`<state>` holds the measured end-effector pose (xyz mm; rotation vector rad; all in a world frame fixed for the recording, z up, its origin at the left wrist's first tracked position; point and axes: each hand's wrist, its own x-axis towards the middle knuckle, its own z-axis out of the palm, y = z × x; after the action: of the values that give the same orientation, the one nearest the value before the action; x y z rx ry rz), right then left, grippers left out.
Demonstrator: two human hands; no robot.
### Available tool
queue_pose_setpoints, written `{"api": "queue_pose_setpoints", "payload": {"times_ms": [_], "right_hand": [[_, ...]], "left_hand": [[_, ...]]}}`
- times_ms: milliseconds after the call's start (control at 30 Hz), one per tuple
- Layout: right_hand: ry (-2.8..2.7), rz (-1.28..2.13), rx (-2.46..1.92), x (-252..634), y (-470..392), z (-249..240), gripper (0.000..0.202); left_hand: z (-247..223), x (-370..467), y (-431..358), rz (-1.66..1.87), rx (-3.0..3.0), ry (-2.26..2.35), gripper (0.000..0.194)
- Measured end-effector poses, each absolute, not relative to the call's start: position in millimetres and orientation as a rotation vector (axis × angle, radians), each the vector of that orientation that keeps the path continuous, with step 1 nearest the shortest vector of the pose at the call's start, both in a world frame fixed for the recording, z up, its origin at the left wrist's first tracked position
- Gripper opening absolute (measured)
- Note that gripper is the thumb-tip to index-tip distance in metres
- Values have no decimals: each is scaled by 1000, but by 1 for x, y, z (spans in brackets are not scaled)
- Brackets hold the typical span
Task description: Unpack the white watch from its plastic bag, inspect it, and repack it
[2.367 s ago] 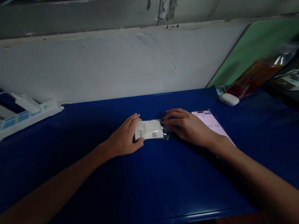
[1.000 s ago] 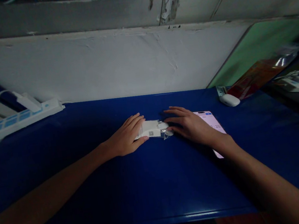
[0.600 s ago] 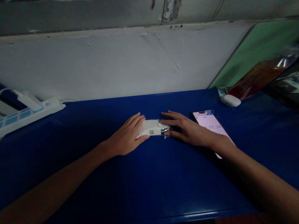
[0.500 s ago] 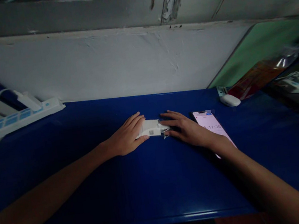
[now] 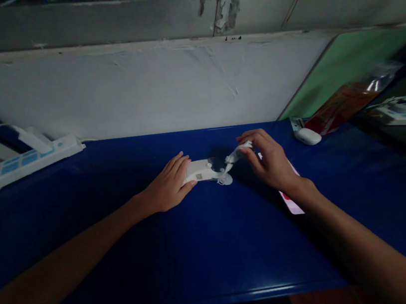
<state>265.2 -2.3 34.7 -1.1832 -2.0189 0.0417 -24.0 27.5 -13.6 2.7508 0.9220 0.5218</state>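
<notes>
On the blue table [image 5: 187, 255] lies a flat white pack [image 5: 201, 168] with a small grey square printed on it and clear plastic at its right end. My left hand [image 5: 168, 184] rests over the pack's left end, its fingers along the far side and the thumb on the near side. Raised a little off the table, my right hand [image 5: 268, 160] pinches a crumpled white strip [image 5: 239, 152] that runs down to the pack's right end. A pale rounded flap [image 5: 225, 179] lies there. What the strip is made of, I cannot make out.
A phone [image 5: 292, 205] lies partly under my right wrist. Farther right are a white rounded case [image 5: 308, 136] and a tilted bottle [image 5: 350, 101] of amber liquid. A power strip [image 5: 26, 161] with a plugged-in charger stands at the left, and a wall [image 5: 141, 90] closes off the back.
My right hand has lifted and moved right, away from the pack, drawing the white strip out with it. My left hand stays on the pack. The view has shifted slightly.
</notes>
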Motion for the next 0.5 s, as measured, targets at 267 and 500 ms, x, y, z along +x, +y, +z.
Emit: {"api": "queue_pose_setpoints", "payload": {"times_ms": [267,500], "right_hand": [[-1045,954,-985,245,1,35,41],[-558,1407,-777,244,-2,42,26]], "left_hand": [[-10,-23,25,535,2749,897,63],[-5,-20,27,491,2690,967,81]]}}
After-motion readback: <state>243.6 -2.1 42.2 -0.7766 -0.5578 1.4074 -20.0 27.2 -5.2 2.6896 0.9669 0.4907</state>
